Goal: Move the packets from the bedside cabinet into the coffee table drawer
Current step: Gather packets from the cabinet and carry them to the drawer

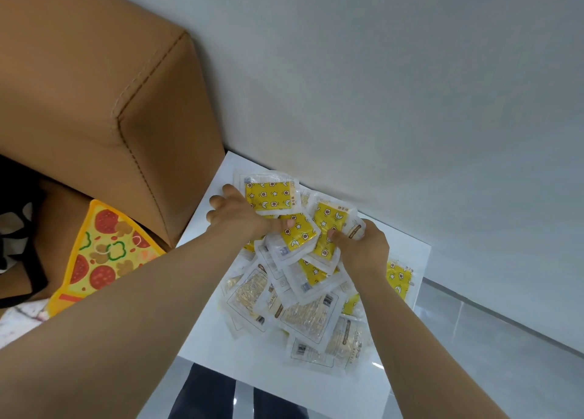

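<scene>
Left hand [241, 218] and right hand [363, 246] grip yellow star-printed, clear-edged packets [268, 194] heaped on white cabinet [211, 327]

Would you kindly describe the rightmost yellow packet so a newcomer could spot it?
Find the white bedside cabinet against the wall, then the right hand gripping the heap of packets. The yellow packet lies flat near the cabinet's right edge, the only one right of that forearm.

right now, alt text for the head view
The left hand and right hand grip a bunch of yellow packets from both sides, atop a pile on the white bedside cabinet. A tan headboard and pizza-slice cushion sit left.
</scene>
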{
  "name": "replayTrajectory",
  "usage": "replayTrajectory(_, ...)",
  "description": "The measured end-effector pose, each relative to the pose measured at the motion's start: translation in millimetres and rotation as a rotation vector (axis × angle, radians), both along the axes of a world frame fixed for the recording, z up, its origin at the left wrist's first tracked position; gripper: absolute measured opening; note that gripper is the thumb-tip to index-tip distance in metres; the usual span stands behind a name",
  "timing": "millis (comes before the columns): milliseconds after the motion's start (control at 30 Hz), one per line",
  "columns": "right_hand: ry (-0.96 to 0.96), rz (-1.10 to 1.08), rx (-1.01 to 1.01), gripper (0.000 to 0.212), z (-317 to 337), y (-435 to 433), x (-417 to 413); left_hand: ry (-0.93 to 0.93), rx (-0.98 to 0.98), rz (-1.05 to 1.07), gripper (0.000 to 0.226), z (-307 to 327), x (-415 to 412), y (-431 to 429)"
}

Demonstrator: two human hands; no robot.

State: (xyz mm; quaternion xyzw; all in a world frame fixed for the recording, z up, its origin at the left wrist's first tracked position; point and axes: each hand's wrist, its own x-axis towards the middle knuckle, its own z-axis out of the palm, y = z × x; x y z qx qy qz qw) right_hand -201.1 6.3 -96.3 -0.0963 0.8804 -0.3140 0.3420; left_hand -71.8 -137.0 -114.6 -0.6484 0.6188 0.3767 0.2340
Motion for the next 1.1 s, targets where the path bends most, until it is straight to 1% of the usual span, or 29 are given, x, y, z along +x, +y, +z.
replayTrajectory(133, -0.006, 0.016, -0.015, 0.023, 2.6, -0.2, 1.3, -0.067, 0.013, -0.159, 0.133, 8.7, 0.4, -4.1)
replayTrajectory(167, -0.010, 0.018, -0.017, 0.024, 3.4, -0.2, 1.5, -0.057, 0.034, -0.143, 0.132, 7.7, 0.2, -5.1)
replayTrajectory(233, -0.018, 0.020, -0.024, 0.024, 4.4, 0.2, 2.4, -0.003, 0.081, 0.005, 0.130, 4.5, -2.2, -7.3)
replayTrajectory(267, -0.021, 0.020, -0.027, 0.025, 4.4, 0.4, 3.2, 0.019, 0.097, 0.086, 0.125, 4.6, -3.9, -8.2)
replayTrajectory(300, -0.021, 0.020, -0.028, 0.025, 4.2, 0.5, 3.9, 0.043, 0.109, 0.143, 0.115, 4.4, -5.8, -9.7)
replayTrajectory(367, -0.020, 0.016, -0.032, 0.025, 2.9, 1.3, 4.7, 0.083, 0.126, 0.192, 0.088, 5.1, -9.0, -14.0)
replayTrajectory(433, -0.025, 0.008, -0.037, 0.024, 1.1, 1.6, 4.7, 0.122, 0.133, 0.213, 0.076, 3.8, -10.5, -18.2)
replayTrajectory(533, -0.031, 0.000, -0.044, 0.022, -1.3, 2.3, 4.5, 0.158, 0.168, 0.270, 0.081, -2.6, -10.4, -20.1)
replayTrajectory(633, -0.044, -0.014, -0.054, 0.022, -2.3, 2.4, 4.6, 0.198, 0.178, 0.280, 0.076, -4.8, -9.3, -19.3)
replayTrajectory(700, -0.046, -0.017, -0.058, 0.022, -2.3, 2.9, 4.3, 0.261, 0.274, 0.327, 0.078, -2.8, -4.6, -23.6)
replayTrajectory(767, -0.055, -0.037, -0.064, 0.021, -1.3, 3.8, 3.5, 0.334, 0.403, 0.373, 0.094, 0.8, 2.7, -30.7)
replayTrajectory(833, -0.066, -0.069, -0.072, 0.021, -0.1, 5.4, 1.7, 0.358, 0.405, 0.333, 0.105, -8.8, 11.8, -39.1)
replayTrajectory(867, -0.068, -0.080, -0.070, 0.021, 0.5, 6.3, 0.7, 0.369, 0.380, 0.297, 0.102, -10.8, 15.3, -42.2)
replayTrajectory(900, -0.066, -0.085, -0.065, 0.021, 1.1, 7.2, -0.3, 0.386, 0.347, 0.270, 0.088, -6.0, 17.4, -44.4)
replayTrajectory(967, -0.066, -0.088, -0.061, 0.020, 3.0, 8.7, -1.5, 0.467, 0.322, 0.273, 0.047, 14.3, 20.0, -46.0)
replayTrajectory(1000, -0.068, -0.089, -0.064, 0.019, 4.2, 9.1, -2.1, 0.512, 0.337, 0.278, 0.034, 20.4, 21.0, -47.7)
replayTrajectory(1033, -0.070, -0.091, -0.069, 0.019, 5.5, 9.3, -2.6, 0.553, 0.371, 0.279, 0.030, 27.6, 22.2, -49.5)
replayTrajectory(1100, -0.075, -0.095, -0.077, 0.019, 7.2, 10.3, -3.6, 0.597, 0.461, 0.292, 0.032, 35.2, 21.8, -51.2)
